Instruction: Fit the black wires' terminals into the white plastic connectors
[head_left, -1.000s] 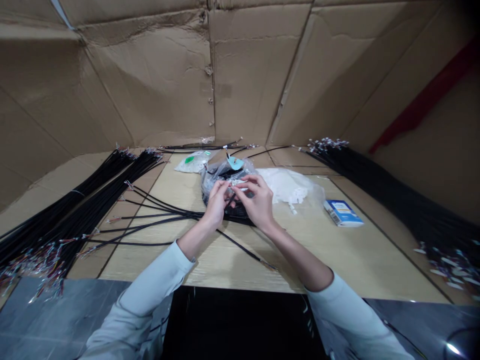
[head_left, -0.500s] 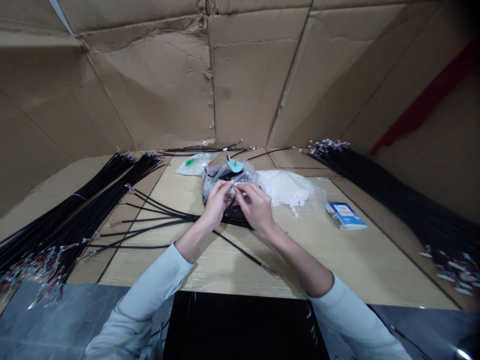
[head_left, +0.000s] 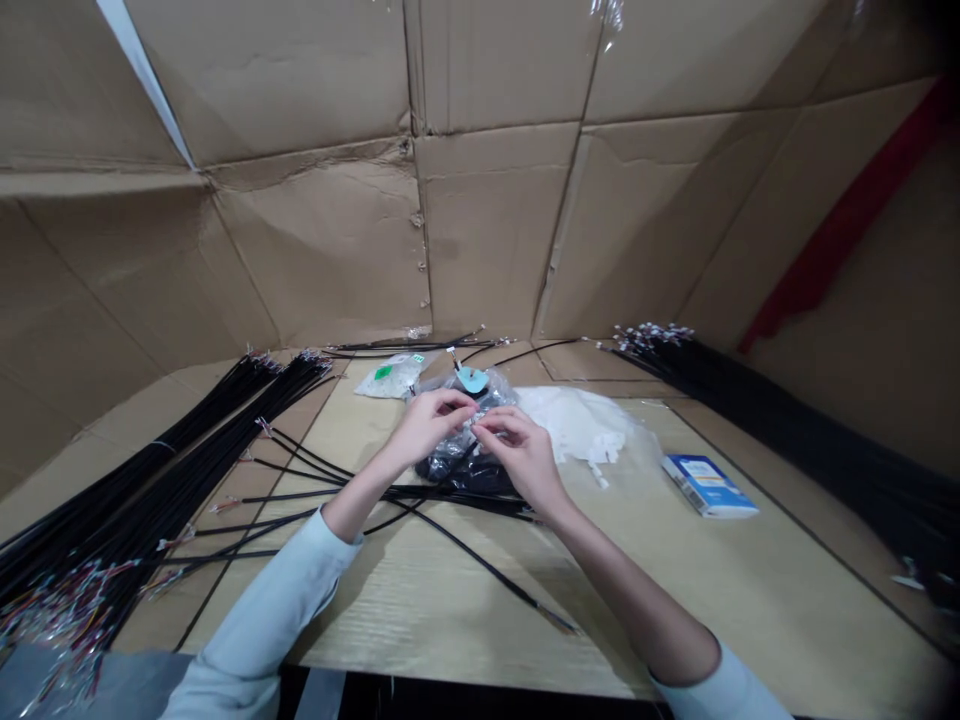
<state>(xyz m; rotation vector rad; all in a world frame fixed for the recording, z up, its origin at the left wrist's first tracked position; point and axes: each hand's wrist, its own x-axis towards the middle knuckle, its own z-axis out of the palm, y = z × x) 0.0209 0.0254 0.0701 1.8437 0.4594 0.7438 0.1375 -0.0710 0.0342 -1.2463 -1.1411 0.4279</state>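
Note:
Over a crumpled clear plastic bag [head_left: 499, 395], my two hands meet with their fingertips close together. My left hand [head_left: 427, 428] is closed in a pinch, and what it grips is too small to make out. The fingers of my right hand [head_left: 525, 460] pinch the end of a black cable [head_left: 395, 518], which slopes down to the left beneath my left wrist. Thin wires seem to show between the fingertips. A light blue disc [head_left: 472, 379] rests on the bag, just beyond the hands. Several loose black cables [head_left: 300, 497] with bare coloured wire ends fan out to the left.
Thick bundles of black cables lie at left [head_left: 202, 430] and right [head_left: 720, 410]. A bag of white connectors [head_left: 577, 425] sits right of my hands, with a blue and white box [head_left: 709, 485] farther right. A small green-labelled bag [head_left: 390, 376] lies behind. Cardboard walls [head_left: 495, 230] enclose the table.
The camera view has tilted up, so everything sits lower in the picture. My hands stay together at the bag; the left fingers are straighter, and the cable now shows below the right fingertips.

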